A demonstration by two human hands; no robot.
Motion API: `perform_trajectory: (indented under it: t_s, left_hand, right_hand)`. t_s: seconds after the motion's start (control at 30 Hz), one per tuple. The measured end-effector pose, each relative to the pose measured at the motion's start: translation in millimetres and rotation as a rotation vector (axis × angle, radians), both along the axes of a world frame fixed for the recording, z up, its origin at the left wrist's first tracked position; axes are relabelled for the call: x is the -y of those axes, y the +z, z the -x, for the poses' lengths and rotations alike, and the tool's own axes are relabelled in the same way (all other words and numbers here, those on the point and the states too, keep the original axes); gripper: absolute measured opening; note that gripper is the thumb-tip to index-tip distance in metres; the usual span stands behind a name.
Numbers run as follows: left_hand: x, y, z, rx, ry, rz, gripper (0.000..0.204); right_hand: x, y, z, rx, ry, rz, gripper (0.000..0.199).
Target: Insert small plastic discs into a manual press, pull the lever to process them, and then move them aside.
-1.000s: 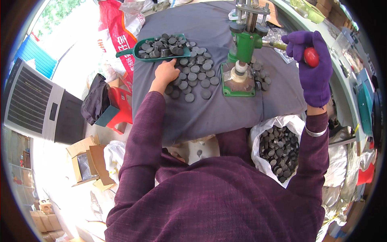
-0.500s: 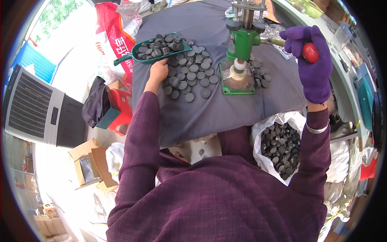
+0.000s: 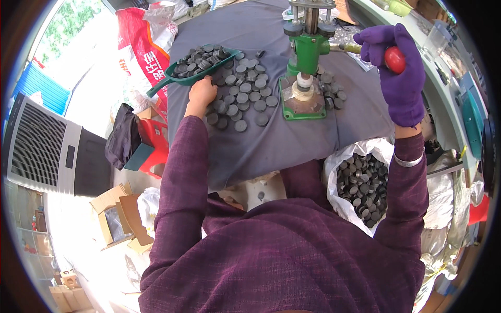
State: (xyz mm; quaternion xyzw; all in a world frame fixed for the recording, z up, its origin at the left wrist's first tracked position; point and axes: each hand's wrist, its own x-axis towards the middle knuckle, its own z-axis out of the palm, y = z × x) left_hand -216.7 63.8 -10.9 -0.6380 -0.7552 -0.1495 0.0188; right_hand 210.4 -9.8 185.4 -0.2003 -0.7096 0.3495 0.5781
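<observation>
My right hand, in a purple knitted glove, is closed on the press lever. Its red ball knob shows between thumb and fingers. The lever joins a green hand press, whose white tip sits right over a pale round holder on the base. My bare left hand is at the left edge of loose dark grey discs, just below a green scoop heaped with more discs. Its fingers are curled, and their tips are hidden, so what they hold cannot be made out.
A white sack full of discs stands by my right leg. More discs lie right of the press on the grey cloth. Left of the table are a red and white bag, a red stool and an air cooler.
The view has shifted slightly, moving most things a little left. My right hand still grips the lever, and the left stays beside the scoop and discs.
</observation>
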Motion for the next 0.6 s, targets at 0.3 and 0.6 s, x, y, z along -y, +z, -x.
perform_trajectory:
  t_s: [0.3,0.6]
  left_hand:
    - [13,-6,7,0.097,-0.036,-0.216,0.041]
    - [-24,-3,-3,0.036,-0.180,-0.129,0.035]
  right_hand:
    - [-2,-3,9,-0.020,-0.012,0.028,0.052]
    - [12,1,7,0.042,-0.248,-0.068,0.045]
